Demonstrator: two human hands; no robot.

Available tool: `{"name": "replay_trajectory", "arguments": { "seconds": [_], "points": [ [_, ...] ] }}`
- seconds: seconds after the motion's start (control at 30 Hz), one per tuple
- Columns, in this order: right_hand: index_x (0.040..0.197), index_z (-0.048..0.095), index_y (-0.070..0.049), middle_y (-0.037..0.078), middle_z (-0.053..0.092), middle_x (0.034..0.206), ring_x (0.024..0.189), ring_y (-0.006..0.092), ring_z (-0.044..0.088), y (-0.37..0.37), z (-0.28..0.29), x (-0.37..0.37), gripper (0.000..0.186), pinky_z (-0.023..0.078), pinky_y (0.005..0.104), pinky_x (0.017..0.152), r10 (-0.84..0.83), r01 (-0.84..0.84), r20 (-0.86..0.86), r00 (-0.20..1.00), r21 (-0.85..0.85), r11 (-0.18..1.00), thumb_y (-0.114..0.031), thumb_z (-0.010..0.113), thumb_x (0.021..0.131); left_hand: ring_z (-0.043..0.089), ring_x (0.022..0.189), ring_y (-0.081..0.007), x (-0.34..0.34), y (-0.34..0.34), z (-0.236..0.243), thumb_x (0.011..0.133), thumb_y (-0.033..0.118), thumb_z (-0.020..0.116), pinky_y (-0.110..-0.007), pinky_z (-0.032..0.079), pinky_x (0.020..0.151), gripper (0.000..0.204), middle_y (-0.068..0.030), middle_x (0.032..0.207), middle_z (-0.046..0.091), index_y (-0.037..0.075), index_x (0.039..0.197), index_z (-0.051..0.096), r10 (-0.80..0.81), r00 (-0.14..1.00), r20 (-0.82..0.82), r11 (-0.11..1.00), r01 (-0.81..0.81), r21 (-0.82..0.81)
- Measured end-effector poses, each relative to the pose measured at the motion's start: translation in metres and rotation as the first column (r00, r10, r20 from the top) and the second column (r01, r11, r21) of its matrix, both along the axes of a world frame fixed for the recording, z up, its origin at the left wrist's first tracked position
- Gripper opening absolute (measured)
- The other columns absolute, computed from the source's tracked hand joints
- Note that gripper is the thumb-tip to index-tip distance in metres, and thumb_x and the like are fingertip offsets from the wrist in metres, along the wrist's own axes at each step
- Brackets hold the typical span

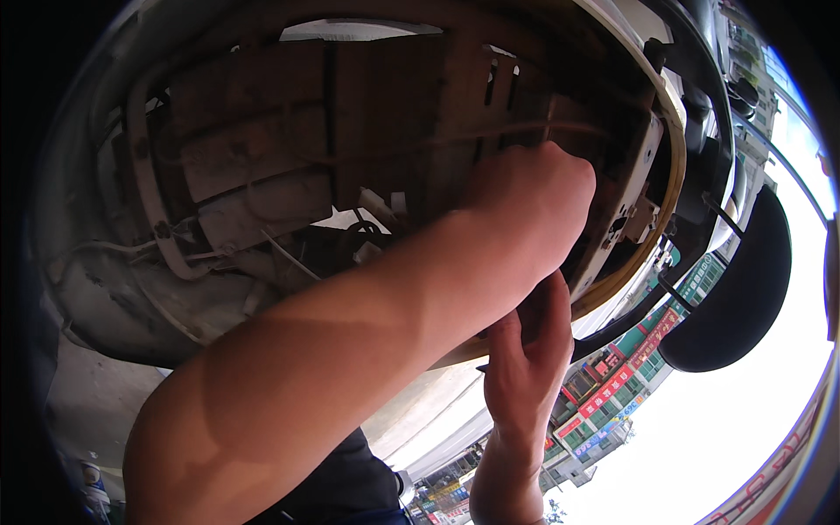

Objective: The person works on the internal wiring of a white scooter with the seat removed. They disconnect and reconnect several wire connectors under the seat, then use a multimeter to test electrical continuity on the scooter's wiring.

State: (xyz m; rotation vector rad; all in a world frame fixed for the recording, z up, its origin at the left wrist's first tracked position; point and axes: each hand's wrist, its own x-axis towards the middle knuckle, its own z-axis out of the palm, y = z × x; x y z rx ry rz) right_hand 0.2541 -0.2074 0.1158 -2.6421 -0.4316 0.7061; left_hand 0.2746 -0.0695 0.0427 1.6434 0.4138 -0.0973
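Note:
My left forearm crosses the picture from the lower left, and my left hand (553, 197) is bent at the wrist inside a dark vehicle cavity. Its knuckles show and its fingers curl away from view; whatever they grip is hidden. Just above the knuckles a thin upright rod (549, 118) shows, and I cannot tell if the hand touches it. My right hand (529, 354) comes up from below by the cavity's rim (669, 197), thumb and a finger reaching behind my left wrist. Its fingertips are hidden. Close by on the right is a pale metal bracket (626, 197) with holes.
Rusty brown panels (262, 149) line the cavity, with a bent metal bar (144, 175) at left. A reddish cable (437, 143) runs across, and thin wires (293, 254) hang below. Outside at right, a black rounded part (735, 289) sticks out on two stalks.

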Motion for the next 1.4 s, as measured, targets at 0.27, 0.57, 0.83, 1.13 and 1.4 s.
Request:
{"name": "replay_trajectory", "arguments": {
  "seconds": [0.27, 0.57, 0.83, 1.13, 1.4],
  "points": [
    [0.142, 0.035, 0.008, 0.018, 0.059, 0.126, 0.12, 0.0215, 0.055, -0.019, 0.011, -0.006, 0.059, 0.043, 0.0328, 0.101, 0.003, 0.015, -0.088, 0.996, 0.211, 0.977, -0.004, 0.062, 0.09, 0.069, 0.084, -0.0378, -0.055, -0.02, -0.005, 0.079, 0.002, 0.065, -0.047, 0.054, 0.075, 0.024, -0.0184, 0.083, 0.07, 0.0, 0.103, 0.063, 0.215, 0.976, 0.035, 0.944, -0.198, -0.263],
    [0.113, 0.059, 0.001, 0.026, 0.055, 0.128, 0.111, 0.0402, 0.06, -0.02, 0.024, -0.003, 0.039, 0.049, 0.0409, 0.093, 0.21, -0.209, 0.056, 0.976, -0.024, 0.978, 0.005, 0.069, 0.076, 0.061, 0.1, -0.0244, -0.105, -0.034, 0.011, 0.068, 0.01, 0.071, -0.038, 0.048, 0.091, 0.021, -0.0042, 0.097, 0.067, 0.009, 0.089, 0.074, 0.092, 0.946, 0.311, 0.958, -0.169, 0.23],
    [0.112, 0.061, 0.003, 0.03, 0.049, 0.133, 0.122, 0.0473, 0.051, -0.018, 0.011, -0.015, 0.044, 0.048, 0.049, 0.097, 0.514, -0.503, 0.108, 0.851, -0.113, 0.857, 0.003, 0.075, 0.07, 0.067, 0.084, -0.0324, -0.076, 0.027, -0.012, 0.083, -0.003, 0.061, -0.037, 0.053, 0.077, 0.017, -0.0156, 0.091, 0.069, -0.002, 0.098, 0.069, 0.296, 0.94, 0.171, 0.953, -0.301, 0.006],
    [0.118, 0.057, 0.005, 0.034, 0.046, 0.134, 0.12, 0.052, 0.049, -0.009, 0.014, -0.015, 0.043, 0.047, 0.0522, 0.098, 0.564, -0.553, 0.058, 0.824, -0.133, 0.822, -0.004, 0.072, 0.079, 0.071, 0.08, -0.0276, -0.035, 0.018, -0.036, 0.08, 0.012, 0.069, -0.035, 0.053, 0.075, 0.025, -0.0196, 0.086, 0.072, -0.005, 0.099, 0.071, -0.178, 0.984, -0.022, 0.927, 0.16, -0.339],
    [0.117, 0.058, 0.004, 0.032, 0.047, 0.133, 0.117, 0.05, 0.051, -0.009, 0.016, -0.01, 0.044, 0.048, 0.0507, 0.096, 0.546, -0.537, 0.036, 0.837, -0.134, 0.833, -0.003, 0.075, 0.076, 0.065, 0.068, -0.0148, -0.036, 0.033, -0.034, 0.079, 0.006, 0.067, -0.031, 0.052, 0.065, 0.018, -0.0119, 0.074, 0.07, -0.005, 0.093, 0.071, -0.004, 0.991, -0.136, 0.922, -0.049, -0.383]
  ]
}}
